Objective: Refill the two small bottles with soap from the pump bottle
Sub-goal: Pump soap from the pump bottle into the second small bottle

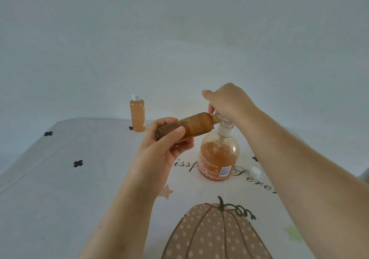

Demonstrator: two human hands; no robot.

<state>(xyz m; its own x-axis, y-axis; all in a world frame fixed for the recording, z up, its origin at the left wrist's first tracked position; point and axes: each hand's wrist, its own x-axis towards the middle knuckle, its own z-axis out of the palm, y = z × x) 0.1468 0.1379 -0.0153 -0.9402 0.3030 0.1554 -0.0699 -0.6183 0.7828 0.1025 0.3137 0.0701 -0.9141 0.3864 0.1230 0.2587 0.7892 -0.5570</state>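
The left hand (165, 145) grasps 1 small bottle (191, 126) tipped sideways, mouth meeting the pump bottle (218, 159) to catch soap; the right hand (229, 103) curls its fingers over the pump head, pressing.

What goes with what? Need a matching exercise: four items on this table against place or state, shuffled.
1. capped bottle
2. open bottle
3. pump bottle
4. loose cap

A. lies on the cloth, right of the pump bottle
B. tilted, gripped by the left hand, neck at the nozzle
C. stands upright, far left, untouched
D. upright, right hand on its pump head

Pairs: 1-C, 2-B, 3-D, 4-A
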